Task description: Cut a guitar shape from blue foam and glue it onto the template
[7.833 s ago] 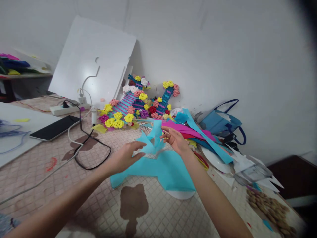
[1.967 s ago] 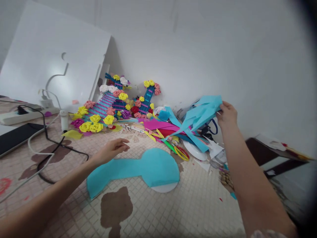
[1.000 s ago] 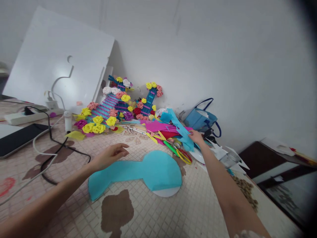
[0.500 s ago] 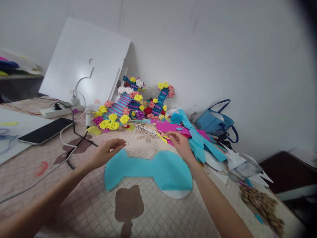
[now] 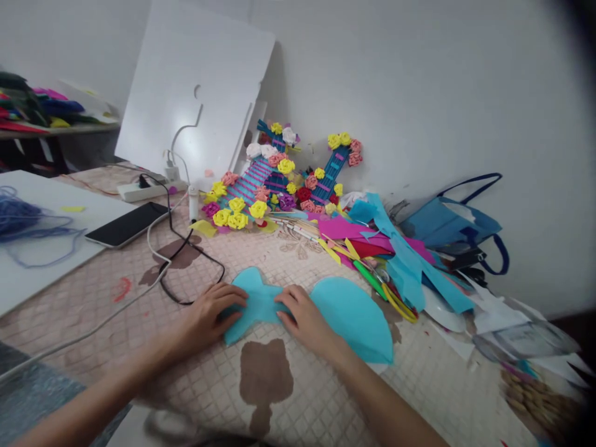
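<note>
A turquoise paper shape lies on the patterned tabletop, two wide lobes joined by a narrow strip; a white edge shows under its right lobe. My left hand rests on the shape's left end with fingers bent and apart, pressing on it and holding nothing. Over the narrow middle strip is my right hand, its thumb and fingertips touching the paper, thumb a little apart from the fingers. The palms hide parts of the shape.
Paper-flower decorations stand by the wall. Coloured paper scraps, yellow-handled scissors and a blue bag are at the right. A phone, cables and a power strip are at the left; blue yarn lies beyond.
Both hands have come down onto the turquoise paper, the right one moving in from beyond its right lobe to the middle strip. The view has shifted, and the scissors now show.
</note>
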Tool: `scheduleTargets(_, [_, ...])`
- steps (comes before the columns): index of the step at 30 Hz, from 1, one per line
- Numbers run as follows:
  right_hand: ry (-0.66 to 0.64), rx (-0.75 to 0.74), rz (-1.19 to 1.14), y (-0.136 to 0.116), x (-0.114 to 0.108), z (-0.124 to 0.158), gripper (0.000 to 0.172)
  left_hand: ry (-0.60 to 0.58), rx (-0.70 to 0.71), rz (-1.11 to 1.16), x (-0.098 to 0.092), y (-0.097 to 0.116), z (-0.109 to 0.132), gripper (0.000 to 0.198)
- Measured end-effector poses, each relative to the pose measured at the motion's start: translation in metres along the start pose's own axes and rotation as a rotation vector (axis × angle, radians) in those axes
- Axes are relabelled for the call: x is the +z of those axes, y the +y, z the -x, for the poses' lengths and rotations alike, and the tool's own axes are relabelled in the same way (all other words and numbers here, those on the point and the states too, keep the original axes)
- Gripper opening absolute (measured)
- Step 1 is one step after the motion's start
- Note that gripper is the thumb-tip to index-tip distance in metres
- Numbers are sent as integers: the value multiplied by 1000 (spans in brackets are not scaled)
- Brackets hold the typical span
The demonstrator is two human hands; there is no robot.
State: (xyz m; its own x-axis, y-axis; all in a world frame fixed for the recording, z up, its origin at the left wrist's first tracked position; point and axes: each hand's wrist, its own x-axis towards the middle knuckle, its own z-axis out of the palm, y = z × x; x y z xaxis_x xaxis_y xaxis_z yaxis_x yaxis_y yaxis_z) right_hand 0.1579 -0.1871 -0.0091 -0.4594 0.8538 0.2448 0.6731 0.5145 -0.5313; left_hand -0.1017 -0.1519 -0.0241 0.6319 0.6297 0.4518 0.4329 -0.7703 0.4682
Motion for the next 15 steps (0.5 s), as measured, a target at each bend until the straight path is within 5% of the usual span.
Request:
scheduleTargets(8, [201, -109, -92, -23, 1, 16, 26, -18, 27, 10, 1, -4, 3, 19])
scheduleTargets(12, [210, -188, -188, -28, 18, 21, 17, -24, 19, 2, -3, 3, -1, 20])
scheduleTargets(15, [171, -111, -171, -22, 35, 20, 16, -46, -9, -1, -8, 9, -4, 21])
